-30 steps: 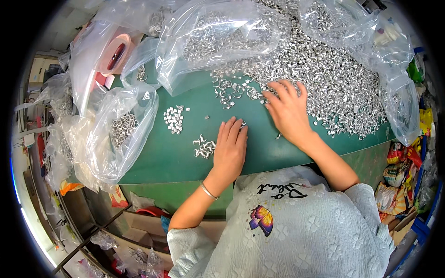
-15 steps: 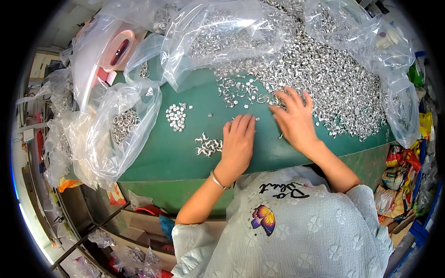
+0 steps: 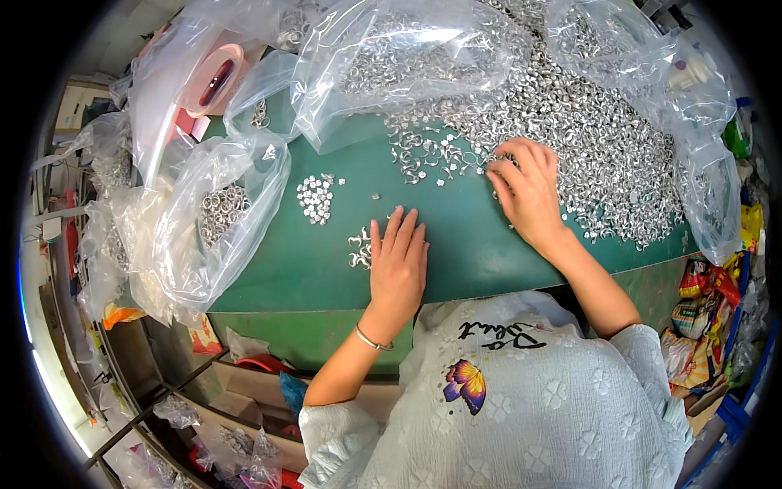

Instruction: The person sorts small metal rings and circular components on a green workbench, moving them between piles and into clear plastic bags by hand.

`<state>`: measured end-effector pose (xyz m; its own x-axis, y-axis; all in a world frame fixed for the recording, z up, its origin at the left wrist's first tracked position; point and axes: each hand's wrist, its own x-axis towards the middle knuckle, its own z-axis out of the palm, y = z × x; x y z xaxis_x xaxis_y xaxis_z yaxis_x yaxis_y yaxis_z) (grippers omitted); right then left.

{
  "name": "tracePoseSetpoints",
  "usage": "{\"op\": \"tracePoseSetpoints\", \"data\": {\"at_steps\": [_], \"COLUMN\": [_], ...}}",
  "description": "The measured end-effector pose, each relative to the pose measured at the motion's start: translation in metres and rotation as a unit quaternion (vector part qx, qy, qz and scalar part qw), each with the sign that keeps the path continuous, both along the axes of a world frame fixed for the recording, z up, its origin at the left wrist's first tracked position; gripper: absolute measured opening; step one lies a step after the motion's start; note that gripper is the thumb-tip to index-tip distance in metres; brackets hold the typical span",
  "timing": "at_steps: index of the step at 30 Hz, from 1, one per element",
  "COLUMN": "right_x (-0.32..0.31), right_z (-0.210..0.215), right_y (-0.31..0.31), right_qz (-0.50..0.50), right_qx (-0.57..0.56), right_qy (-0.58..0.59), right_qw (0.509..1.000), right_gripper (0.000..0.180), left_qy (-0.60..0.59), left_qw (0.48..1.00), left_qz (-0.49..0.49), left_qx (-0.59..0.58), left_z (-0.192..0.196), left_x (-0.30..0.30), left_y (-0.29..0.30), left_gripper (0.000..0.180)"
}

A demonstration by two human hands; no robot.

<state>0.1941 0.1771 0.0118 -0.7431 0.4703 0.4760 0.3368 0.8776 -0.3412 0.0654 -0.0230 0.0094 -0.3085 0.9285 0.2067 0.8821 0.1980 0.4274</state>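
My left hand (image 3: 398, 265) lies low over the green table, its fingers stretched out. They partly cover a small group of curved silvery metal pieces (image 3: 358, 248). Farther left sits a cluster of small flower-shaped metal pieces (image 3: 314, 198), with one loose piece (image 3: 375, 196) to its right. My right hand (image 3: 529, 191) is at the near left edge of a big heap of mixed silvery pieces (image 3: 603, 138). Its fingers bend over the heap's edge, the thumb held apart from them; no piece shows between them. Scattered ring-like and flower-shaped pieces (image 3: 428, 155) lie left of that hand.
Clear plastic bags (image 3: 391, 61) cover the back of the table (image 3: 464, 244). At left, an open bag (image 3: 244, 244) holds metal rings (image 3: 221, 213). Behind it is a pink container (image 3: 213, 80) with a dark red object inside. Colourful packets (image 3: 692, 326) are stacked at right, below table level.
My left hand has moved left and nearer to me, onto the small group of curved pieces. My right hand has shifted slightly right, its fingers curling more at the heap.
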Motion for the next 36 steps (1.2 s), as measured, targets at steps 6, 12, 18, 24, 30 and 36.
{"op": "tracePoseSetpoints", "data": {"at_steps": [6,12,18,24,30,36], "right_x": [-0.055,-0.025,-0.012,-0.01,-0.002,-0.004], "right_z": [-0.001,-0.004,-0.004,-0.001,0.005,-0.001], "right_y": [-0.014,-0.04,-0.007,-0.05,-0.02,-0.021], "right_qz": [0.016,0.183,-0.056,0.06,0.051,0.047], "right_qx": [0.012,-0.122,-0.01,-0.057,-0.073,-0.003], "right_qy": [-0.128,-0.134,-0.151,-0.173,-0.091,-0.17], "right_qw": [0.992,0.966,0.987,0.981,0.992,0.984], "right_gripper": [0.052,0.053,0.052,0.057,0.039,0.038], "left_qy": [0.033,-0.002,0.014,0.0,-0.014,0.003], "left_qw": [0.999,0.998,0.997,0.997,0.996,0.996], "left_qz": [0.026,0.062,0.072,0.073,0.056,-0.027], "left_qx": [0.005,0.015,0.016,0.033,0.061,0.082], "left_z": [-0.006,-0.005,-0.002,-0.009,0.006,0.008], "left_x": [0.009,0.008,0.012,0.006,-0.002,-0.033], "left_y": [0.011,-0.007,0.0,-0.011,0.004,0.101], "left_gripper": [0.028,0.029,0.028,0.026,0.029,0.023]}}
